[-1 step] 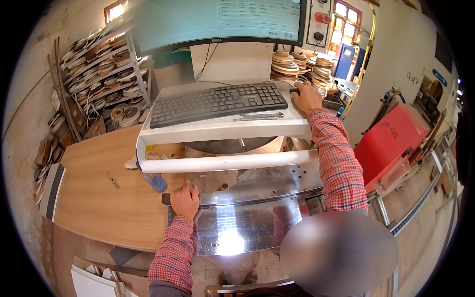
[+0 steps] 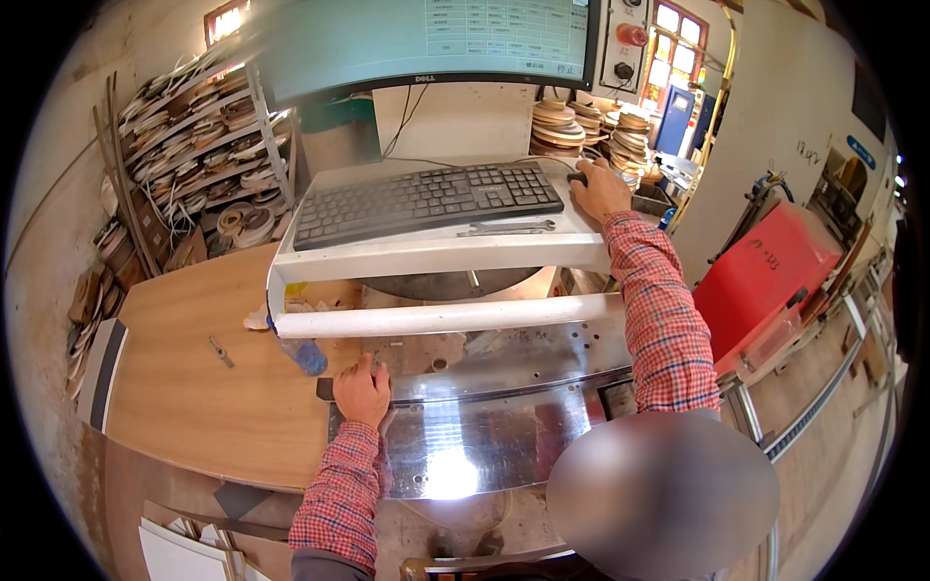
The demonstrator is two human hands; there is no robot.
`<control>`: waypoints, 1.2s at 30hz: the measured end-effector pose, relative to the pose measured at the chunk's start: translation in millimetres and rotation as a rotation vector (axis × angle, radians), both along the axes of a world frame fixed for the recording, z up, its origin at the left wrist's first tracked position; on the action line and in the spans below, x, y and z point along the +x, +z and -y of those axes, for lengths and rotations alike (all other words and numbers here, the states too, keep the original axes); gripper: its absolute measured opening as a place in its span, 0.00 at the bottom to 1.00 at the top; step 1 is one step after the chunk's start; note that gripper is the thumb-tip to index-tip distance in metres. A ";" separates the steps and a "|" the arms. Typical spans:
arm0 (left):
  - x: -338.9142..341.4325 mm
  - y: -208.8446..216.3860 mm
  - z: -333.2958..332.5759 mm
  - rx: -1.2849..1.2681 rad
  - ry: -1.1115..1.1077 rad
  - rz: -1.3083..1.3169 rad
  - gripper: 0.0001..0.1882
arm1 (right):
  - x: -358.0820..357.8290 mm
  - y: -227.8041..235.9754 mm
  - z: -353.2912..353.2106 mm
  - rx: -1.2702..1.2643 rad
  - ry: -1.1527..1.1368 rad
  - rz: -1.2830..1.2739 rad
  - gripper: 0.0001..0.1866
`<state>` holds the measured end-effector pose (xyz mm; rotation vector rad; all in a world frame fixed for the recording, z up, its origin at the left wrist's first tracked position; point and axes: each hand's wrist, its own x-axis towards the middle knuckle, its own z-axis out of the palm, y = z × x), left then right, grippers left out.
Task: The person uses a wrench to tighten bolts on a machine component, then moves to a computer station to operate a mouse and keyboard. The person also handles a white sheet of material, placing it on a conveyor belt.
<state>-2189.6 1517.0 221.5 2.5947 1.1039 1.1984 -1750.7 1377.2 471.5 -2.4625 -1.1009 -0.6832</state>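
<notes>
My right hand [image 2: 603, 190] is closed over a dark computer mouse [image 2: 578, 179] on the right end of a white shelf [image 2: 436, 254]. Left of it lies a black keyboard [image 2: 431, 200], and in front of the keyboard is a metal wrench [image 2: 509, 228]. Lower down, my left hand [image 2: 361, 391] rests with curled fingers at the left end of a dark rail [image 2: 465, 395] on a shiny metal machine table [image 2: 504, 441]. What is under its fingers is hidden. Above the shelf, a monitor [image 2: 436, 44] shows a table of data.
A wooden board [image 2: 213, 387] lies on the left, with a small metal tool [image 2: 222, 351] and a blue plastic bottle [image 2: 308, 357] on it. Racks [image 2: 203, 145] of coiled edging strips stand behind. To the right is a red machine cover [image 2: 770, 281]. A blurred oval [image 2: 664, 494] hides the lower right.
</notes>
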 end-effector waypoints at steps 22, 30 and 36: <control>2.2 0.1 0.5 0.005 0.003 -0.013 0.13 | 12.6 -6.4 -2.3 0.035 -0.008 0.043 0.22; -2.7 -1.9 -3.0 0.046 -0.014 0.017 0.14 | 3.1 -3.2 -3.5 0.030 0.008 0.045 0.19; -3.6 -3.8 -9.6 0.283 0.044 -0.131 0.14 | 6.0 -5.2 -3.2 0.030 0.031 0.049 0.17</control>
